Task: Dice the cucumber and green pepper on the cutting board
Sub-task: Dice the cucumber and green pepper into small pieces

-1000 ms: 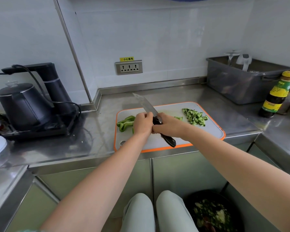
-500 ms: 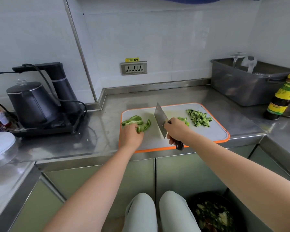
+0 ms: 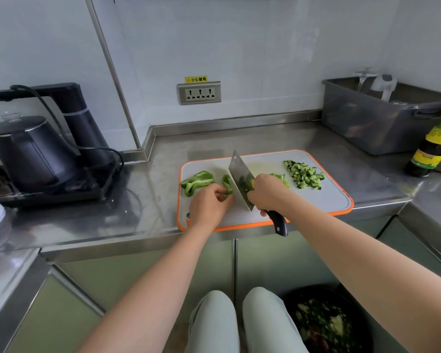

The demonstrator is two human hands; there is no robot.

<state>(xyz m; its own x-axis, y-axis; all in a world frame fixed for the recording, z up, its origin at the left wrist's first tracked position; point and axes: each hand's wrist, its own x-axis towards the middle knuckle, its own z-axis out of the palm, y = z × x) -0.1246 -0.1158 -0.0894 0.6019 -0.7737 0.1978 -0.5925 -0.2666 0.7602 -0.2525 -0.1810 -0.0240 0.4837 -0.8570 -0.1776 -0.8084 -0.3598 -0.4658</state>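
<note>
Pinching pepper strip (image 3: 227,183) with left hand (image 3: 209,207), just left of knife (image 3: 241,179). Clenching knife handle in right hand (image 3: 267,192), blade tilted over board (image 3: 316,200). Beyond left fingers (image 3: 219,191), more pepper (image 3: 196,182); right of right fingers (image 3: 263,213), cucumber dice (image 3: 303,174). In bin (image 3: 367,128), glassware (image 3: 366,77); in pail (image 3: 289,300), scraps (image 3: 324,324).

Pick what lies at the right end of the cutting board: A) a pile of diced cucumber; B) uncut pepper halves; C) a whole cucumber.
A: the diced cucumber lies heaped at the right end of the cutting board, beyond the right hand gripping the knife.
</note>
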